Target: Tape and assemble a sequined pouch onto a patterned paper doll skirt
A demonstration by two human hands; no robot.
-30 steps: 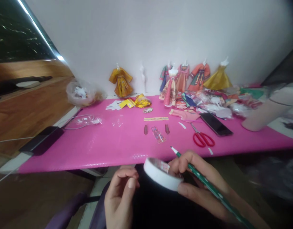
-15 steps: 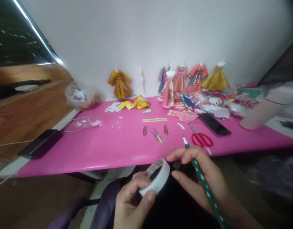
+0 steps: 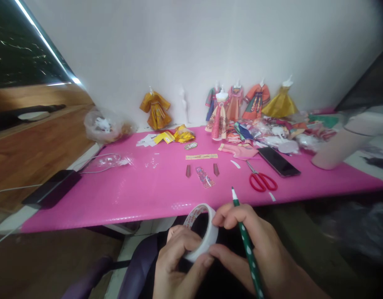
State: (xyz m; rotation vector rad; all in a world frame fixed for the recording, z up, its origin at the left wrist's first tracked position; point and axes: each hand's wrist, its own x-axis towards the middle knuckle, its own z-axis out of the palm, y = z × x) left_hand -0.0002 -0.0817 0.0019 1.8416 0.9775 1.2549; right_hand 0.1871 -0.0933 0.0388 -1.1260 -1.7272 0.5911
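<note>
1. Tape roll (image 3: 210,237), white and round, sits between both hands, low down in front of the near edge of the pink table (image 3: 141,189).
2. The left hand (image 3: 175,270) wraps around the bottom of it, with fingers and thumb shut tight on it.
3. The right hand (image 3: 268,247) pinches the right side of the roll with its thumb and first finger.
4. That hand is also shut on a green pencil (image 3: 249,253) with white dots. Its tip points up toward the table.
5. Red scissors (image 3: 261,181) lie on the table, just beside a dark phone (image 3: 278,161).
6. Little paper dresses (image 3: 222,114) stand at the back by the white wall.
</note>
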